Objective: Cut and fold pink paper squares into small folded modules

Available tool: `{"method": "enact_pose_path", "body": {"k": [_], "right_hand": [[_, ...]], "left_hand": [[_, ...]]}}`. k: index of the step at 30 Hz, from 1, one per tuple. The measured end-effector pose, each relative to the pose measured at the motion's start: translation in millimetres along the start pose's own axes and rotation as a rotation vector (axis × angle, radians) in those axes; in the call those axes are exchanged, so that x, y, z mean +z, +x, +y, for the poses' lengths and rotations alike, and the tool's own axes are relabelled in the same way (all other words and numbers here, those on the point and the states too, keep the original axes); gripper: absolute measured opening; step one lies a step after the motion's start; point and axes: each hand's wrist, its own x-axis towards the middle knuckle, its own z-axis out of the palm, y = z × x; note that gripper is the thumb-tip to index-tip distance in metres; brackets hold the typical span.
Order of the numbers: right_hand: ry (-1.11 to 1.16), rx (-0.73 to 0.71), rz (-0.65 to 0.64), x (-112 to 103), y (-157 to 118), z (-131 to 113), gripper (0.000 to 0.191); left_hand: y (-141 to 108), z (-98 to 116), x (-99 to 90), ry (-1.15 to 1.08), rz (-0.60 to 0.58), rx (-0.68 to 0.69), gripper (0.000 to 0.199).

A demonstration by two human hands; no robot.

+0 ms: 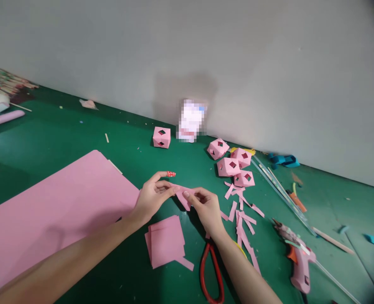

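Between my two hands is a small folded piece of pink paper (184, 202). My left hand (155, 194) pinches its left end between thumb and fingers, with one finger wrapped in a red patterned bandage sticking out. On the other end, my right hand (207, 207) grips with thumb on top. Just below lies a stack of pink paper squares (167, 242) with a strip at its corner. Red-handled scissors (212, 274) lie partly under my right forearm, their blades hidden.
Several pink paper boxes with diamond holes (228, 167) sit near the wall; another box (161, 137) stands left of a blurred, propped-up screen (191, 120). Pink paper scraps (242, 228) lie right of my hands. A glue gun (296, 257) rests farther right, large pink sheets (63, 211) left.
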Motion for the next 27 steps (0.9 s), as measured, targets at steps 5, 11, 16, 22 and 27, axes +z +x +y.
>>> {"method": "enact_pose_path", "body": {"k": [5, 11, 16, 22, 27], "right_hand": [[0.033, 0.041, -0.006, -0.9, 1.0, 0.7, 0.035], [0.07, 0.049, -0.01, -1.2, -3.2, -0.3, 0.033], [0.053, 0.044, -0.013, -1.6, -5.3, -0.3, 0.032], [0.071, 0.033, 0.0, 0.1, -3.5, 0.8, 0.033], [0.055, 0.022, -0.029, -0.7, -2.5, 2.0, 0.032]], "left_hand": [[1.1, 0.5, -1.0, 0.003, 0.005, -0.033, 0.05], [1.2, 3.2, -1.5, 0.002, 0.018, -0.111, 0.053], [-1.8, 7.4, -1.8, 0.043, -0.005, -0.093, 0.051], [-2.1, 8.7, -1.7, 0.079, -0.061, -0.048, 0.045], [0.4, 6.0, -2.4, 0.055, -0.048, -0.062, 0.049]]}}
